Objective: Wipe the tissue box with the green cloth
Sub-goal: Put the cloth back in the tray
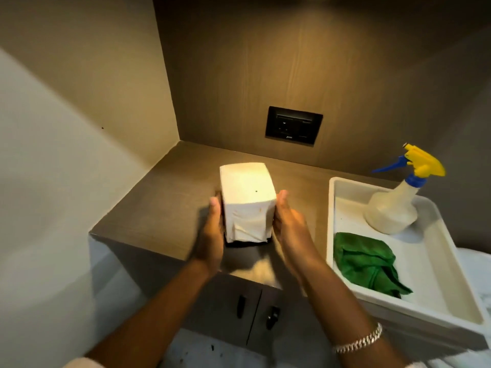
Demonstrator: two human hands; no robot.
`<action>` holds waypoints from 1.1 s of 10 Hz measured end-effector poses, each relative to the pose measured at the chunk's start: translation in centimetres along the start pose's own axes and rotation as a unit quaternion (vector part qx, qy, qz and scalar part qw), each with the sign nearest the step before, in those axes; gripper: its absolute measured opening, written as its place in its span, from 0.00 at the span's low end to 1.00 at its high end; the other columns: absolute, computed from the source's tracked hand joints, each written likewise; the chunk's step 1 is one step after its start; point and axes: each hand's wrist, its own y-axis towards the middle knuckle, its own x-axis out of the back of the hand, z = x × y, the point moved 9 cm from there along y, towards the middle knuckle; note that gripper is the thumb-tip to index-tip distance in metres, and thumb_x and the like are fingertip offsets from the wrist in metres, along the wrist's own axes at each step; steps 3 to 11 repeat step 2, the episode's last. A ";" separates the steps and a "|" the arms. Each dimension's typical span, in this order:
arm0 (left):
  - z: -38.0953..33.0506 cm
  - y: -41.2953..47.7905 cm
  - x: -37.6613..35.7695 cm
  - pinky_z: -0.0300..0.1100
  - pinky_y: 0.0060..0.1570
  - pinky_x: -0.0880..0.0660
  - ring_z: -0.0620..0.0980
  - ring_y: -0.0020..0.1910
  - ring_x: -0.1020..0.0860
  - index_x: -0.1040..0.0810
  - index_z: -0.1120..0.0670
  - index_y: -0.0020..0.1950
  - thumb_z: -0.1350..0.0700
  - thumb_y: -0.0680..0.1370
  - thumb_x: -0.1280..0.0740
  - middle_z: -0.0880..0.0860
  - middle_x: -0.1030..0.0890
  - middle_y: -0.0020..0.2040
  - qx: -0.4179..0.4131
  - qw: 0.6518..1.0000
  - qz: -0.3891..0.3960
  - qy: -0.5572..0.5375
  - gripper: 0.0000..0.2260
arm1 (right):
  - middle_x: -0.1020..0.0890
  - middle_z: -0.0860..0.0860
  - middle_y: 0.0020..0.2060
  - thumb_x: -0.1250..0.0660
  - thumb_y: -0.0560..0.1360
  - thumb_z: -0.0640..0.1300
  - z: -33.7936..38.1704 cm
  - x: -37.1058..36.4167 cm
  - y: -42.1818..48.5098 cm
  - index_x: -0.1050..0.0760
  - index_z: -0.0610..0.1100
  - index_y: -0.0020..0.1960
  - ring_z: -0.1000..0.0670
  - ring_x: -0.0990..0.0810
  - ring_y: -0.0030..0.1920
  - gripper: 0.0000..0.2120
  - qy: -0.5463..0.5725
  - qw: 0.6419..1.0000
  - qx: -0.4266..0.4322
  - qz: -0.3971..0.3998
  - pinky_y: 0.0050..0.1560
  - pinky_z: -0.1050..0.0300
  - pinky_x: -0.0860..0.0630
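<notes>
The left hand [212, 235] and right hand [288, 227] press flat against opposite sides of the tissue box [245, 203], likely steadying it at the table [159, 208] centre before wiping. At three o'clock, a white tray [425, 274] holds the untouched green cloth [369, 264] and a spray bottle [393, 208]. Wood-grain panelling encloses the niche; a dark socket [293, 126] sits at twelve.

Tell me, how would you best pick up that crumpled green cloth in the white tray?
Pinch the crumpled green cloth at its raised folds near the middle, coming straight down from above. The white plastic tray walls block a sideways approach, and the bunched ridges give fingers something to grip.
</notes>
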 end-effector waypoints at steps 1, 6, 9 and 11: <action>-0.5 1.2 0.1 0.44 0.52 0.21 0.52 0.60 0.20 0.26 0.44 0.65 0.30 0.72 0.47 0.49 0.18 0.60 0.033 0.998 0.040 0.032 0.29 | 0.15 0.50 0.54 0.47 0.69 0.72 -0.3 -2.4 -2.5 0.28 0.50 0.67 0.51 0.16 0.54 0.36 -0.003 0.999 0.018 -0.041 0.53 0.55 0.19; -1.3 1.2 -0.4 0.41 0.49 0.21 0.48 0.55 0.18 0.25 0.45 0.64 0.31 0.74 0.51 0.47 0.16 0.57 0.058 0.994 0.064 0.061 0.29 | 0.18 0.47 0.58 0.49 0.76 0.66 0.4 -2.9 -3.8 0.31 0.48 0.70 0.49 0.19 0.56 0.32 0.022 0.995 -0.001 -0.100 0.54 0.56 0.22; -1.3 1.2 -0.4 0.41 0.49 0.21 0.48 0.55 0.18 0.25 0.45 0.64 0.31 0.74 0.51 0.47 0.16 0.57 0.058 0.994 0.064 0.061 0.29 | 0.18 0.47 0.58 0.49 0.76 0.66 0.4 -2.9 -3.8 0.31 0.48 0.70 0.49 0.19 0.56 0.32 0.022 0.995 -0.001 -0.100 0.54 0.56 0.22; -1.3 1.2 -0.4 0.41 0.49 0.21 0.48 0.55 0.18 0.25 0.45 0.64 0.31 0.74 0.51 0.47 0.16 0.57 0.058 0.994 0.064 0.061 0.29 | 0.18 0.47 0.58 0.49 0.76 0.66 0.4 -2.9 -3.8 0.31 0.48 0.70 0.49 0.19 0.56 0.32 0.022 0.995 -0.001 -0.100 0.54 0.56 0.22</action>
